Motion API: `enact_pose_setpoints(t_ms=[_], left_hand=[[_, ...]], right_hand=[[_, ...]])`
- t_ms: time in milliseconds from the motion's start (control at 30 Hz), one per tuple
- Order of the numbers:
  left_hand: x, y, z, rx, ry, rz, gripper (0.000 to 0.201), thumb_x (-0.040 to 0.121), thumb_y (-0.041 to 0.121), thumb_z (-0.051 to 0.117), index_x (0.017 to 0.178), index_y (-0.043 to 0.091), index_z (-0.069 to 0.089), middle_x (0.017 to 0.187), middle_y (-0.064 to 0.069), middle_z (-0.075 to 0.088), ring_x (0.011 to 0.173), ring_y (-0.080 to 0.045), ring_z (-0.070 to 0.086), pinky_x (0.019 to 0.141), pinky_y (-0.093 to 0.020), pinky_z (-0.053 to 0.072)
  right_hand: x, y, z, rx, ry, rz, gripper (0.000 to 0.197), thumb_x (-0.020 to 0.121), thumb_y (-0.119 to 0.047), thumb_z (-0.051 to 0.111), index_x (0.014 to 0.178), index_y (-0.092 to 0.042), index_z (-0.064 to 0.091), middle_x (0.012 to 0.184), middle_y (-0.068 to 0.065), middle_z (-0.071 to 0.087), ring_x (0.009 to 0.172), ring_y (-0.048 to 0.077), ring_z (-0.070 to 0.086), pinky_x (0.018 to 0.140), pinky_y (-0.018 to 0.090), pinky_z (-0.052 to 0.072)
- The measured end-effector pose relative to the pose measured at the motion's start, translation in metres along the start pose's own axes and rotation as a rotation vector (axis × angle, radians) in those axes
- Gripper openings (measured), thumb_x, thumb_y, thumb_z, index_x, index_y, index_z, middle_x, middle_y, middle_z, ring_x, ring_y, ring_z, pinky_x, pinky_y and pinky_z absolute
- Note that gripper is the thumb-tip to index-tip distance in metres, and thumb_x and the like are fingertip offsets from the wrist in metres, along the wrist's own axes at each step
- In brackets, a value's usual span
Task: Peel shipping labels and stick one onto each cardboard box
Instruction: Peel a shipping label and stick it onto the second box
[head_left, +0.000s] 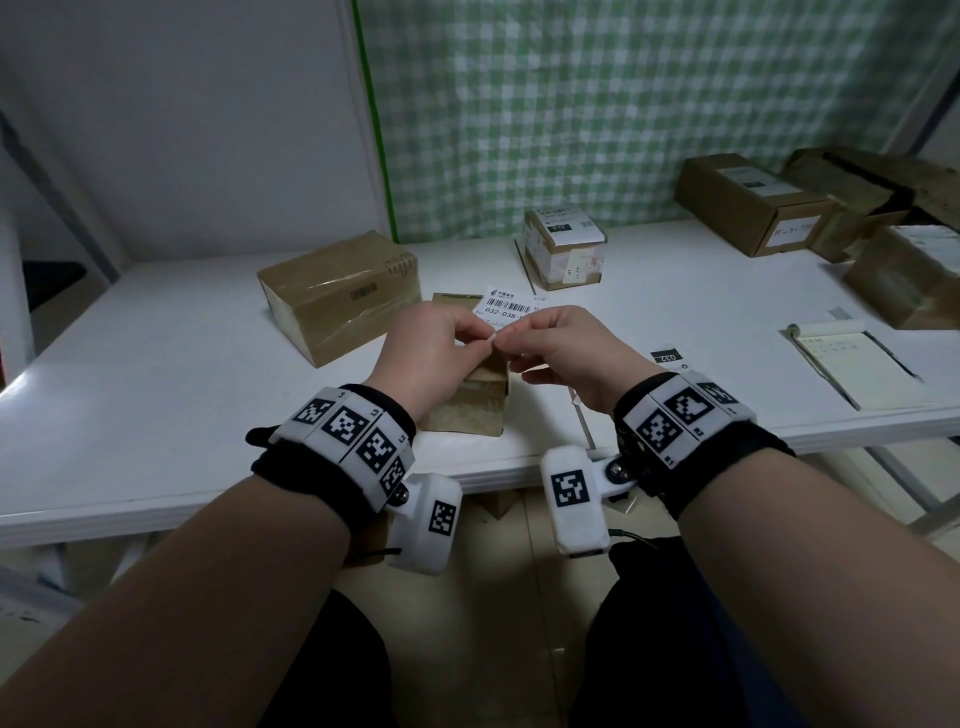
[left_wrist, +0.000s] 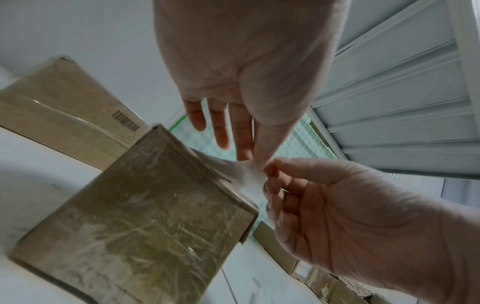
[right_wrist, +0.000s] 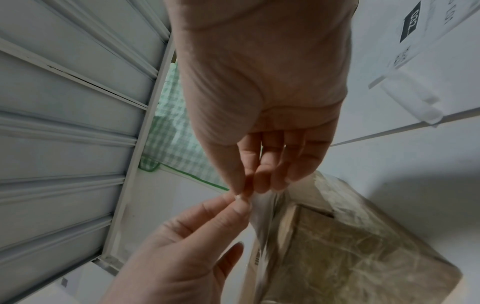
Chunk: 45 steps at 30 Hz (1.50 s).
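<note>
Both hands pinching one shipping label above the small cardboard box.

Left hand grip on the label corner, right hand grip beside it, likely separating backing; larger box left of the small box, both unlabelled on the counter.

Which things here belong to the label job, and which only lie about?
For the job: shipping label, pinched by left hand and right hand; small box; taped box.
Lying about: notepad; checked cloth.

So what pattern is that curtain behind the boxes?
Green and white checks on the curtain, clearest in the head view.
</note>
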<state>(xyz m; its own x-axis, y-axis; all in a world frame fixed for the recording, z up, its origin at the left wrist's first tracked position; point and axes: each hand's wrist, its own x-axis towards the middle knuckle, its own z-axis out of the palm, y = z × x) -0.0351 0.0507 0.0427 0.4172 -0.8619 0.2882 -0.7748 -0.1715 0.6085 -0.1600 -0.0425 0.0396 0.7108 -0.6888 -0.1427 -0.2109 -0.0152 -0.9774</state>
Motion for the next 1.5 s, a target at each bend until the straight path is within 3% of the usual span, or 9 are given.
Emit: enact_pose_setpoints(t_ms=[233, 433, 533, 700, 867, 933, 1167, 1333, 1500], left_hand=[[-0.002, 0.002, -0.001, 0.035, 0.013, 0.007, 0.015, 0.084, 0.019, 0.068, 0.096, 0.018, 0.075, 0.091, 0.006, 0.070, 0.076, -0.002, 0.051, 0.059, -0.002, 0.032], [-0.003, 0.002, -0.001, -0.013, 0.000, -0.017, 0.014, 0.085, 0.023, 0.067, 0.095, 0.018, 0.076, 0.082, 0.012, 0.063, 0.072, -0.001, 0.053, 0.060, -0.012, 0.036], [-0.002, 0.002, -0.001, -0.052, -0.006, -0.033, 0.012, 0.086, 0.024, 0.066, 0.091, 0.018, 0.076, 0.078, 0.011, 0.063, 0.066, 0.005, 0.053, 0.056, -0.003, 0.035], [-0.001, 0.003, 0.000, -0.033, 0.006, -0.037, 0.013, 0.088, 0.018, 0.061, 0.084, 0.015, 0.073, 0.077, 0.006, 0.064, 0.063, 0.002, 0.051, 0.050, -0.002, 0.035], [0.003, -0.005, -0.005, -0.358, 0.049, -0.249, 0.015, 0.092, 0.018, 0.055, 0.084, 0.017, 0.068, 0.087, 0.003, 0.067, 0.072, -0.012, 0.060, 0.066, -0.027, 0.048], [0.003, -0.007, -0.006, -0.468, 0.045, -0.296, 0.017, 0.094, 0.018, 0.053, 0.082, 0.020, 0.065, 0.086, 0.001, 0.067, 0.078, -0.016, 0.062, 0.072, -0.031, 0.051], [0.003, 0.003, -0.006, -0.732, 0.022, -0.376, 0.015, 0.099, 0.018, 0.044, 0.091, 0.016, 0.055, 0.085, -0.008, 0.064, 0.075, -0.019, 0.067, 0.072, -0.030, 0.057], [0.001, 0.010, -0.008, -0.736, 0.011, -0.371, 0.016, 0.099, 0.020, 0.044, 0.087, 0.017, 0.054, 0.075, -0.004, 0.060, 0.066, -0.016, 0.064, 0.073, -0.031, 0.058], [-0.003, 0.011, -0.007, -0.759, -0.067, -0.327, 0.011, 0.090, 0.018, 0.061, 0.082, 0.012, 0.059, 0.069, 0.000, 0.060, 0.061, -0.010, 0.059, 0.068, -0.024, 0.056]], right_hand=[[0.000, -0.001, 0.002, -0.035, 0.038, -0.023, 0.011, 0.081, -0.010, 0.069, 0.071, -0.012, 0.067, 0.072, 0.007, 0.062, 0.062, 0.011, 0.055, 0.057, 0.018, 0.046], [0.000, -0.002, 0.004, -0.045, 0.060, -0.041, 0.013, 0.082, -0.007, 0.065, 0.069, -0.010, 0.065, 0.068, 0.007, 0.058, 0.058, 0.011, 0.052, 0.054, 0.018, 0.044], [0.000, -0.002, 0.005, -0.063, 0.071, -0.062, 0.015, 0.083, -0.006, 0.063, 0.068, -0.009, 0.064, 0.068, 0.006, 0.057, 0.059, 0.011, 0.051, 0.053, 0.017, 0.044], [0.000, -0.004, 0.008, -0.086, 0.110, -0.103, 0.012, 0.080, -0.003, 0.060, 0.068, -0.003, 0.061, 0.066, 0.011, 0.051, 0.057, 0.013, 0.046, 0.049, 0.017, 0.041], [0.003, -0.001, -0.003, -0.082, 0.239, -0.085, 0.011, 0.080, -0.006, 0.057, 0.070, -0.003, 0.059, 0.061, 0.005, 0.052, 0.056, 0.014, 0.047, 0.050, 0.018, 0.044], [0.004, -0.001, -0.007, -0.052, 0.251, -0.078, 0.010, 0.081, -0.008, 0.058, 0.072, -0.004, 0.059, 0.063, 0.003, 0.053, 0.057, 0.014, 0.049, 0.053, 0.020, 0.045], [-0.002, -0.003, -0.006, 0.094, 0.010, -0.019, 0.023, 0.087, -0.032, 0.065, 0.100, -0.013, 0.061, 0.084, 0.000, 0.061, 0.067, 0.012, 0.056, 0.064, 0.024, 0.050], [-0.004, -0.005, 0.000, 0.044, -0.029, -0.063, 0.012, 0.085, -0.015, 0.067, 0.076, -0.014, 0.060, 0.073, 0.000, 0.059, 0.061, 0.008, 0.054, 0.055, 0.015, 0.049], [-0.003, -0.008, -0.001, 0.101, -0.033, -0.073, 0.012, 0.087, -0.010, 0.061, 0.076, -0.014, 0.060, 0.074, 0.001, 0.062, 0.059, 0.006, 0.055, 0.058, 0.017, 0.048]])
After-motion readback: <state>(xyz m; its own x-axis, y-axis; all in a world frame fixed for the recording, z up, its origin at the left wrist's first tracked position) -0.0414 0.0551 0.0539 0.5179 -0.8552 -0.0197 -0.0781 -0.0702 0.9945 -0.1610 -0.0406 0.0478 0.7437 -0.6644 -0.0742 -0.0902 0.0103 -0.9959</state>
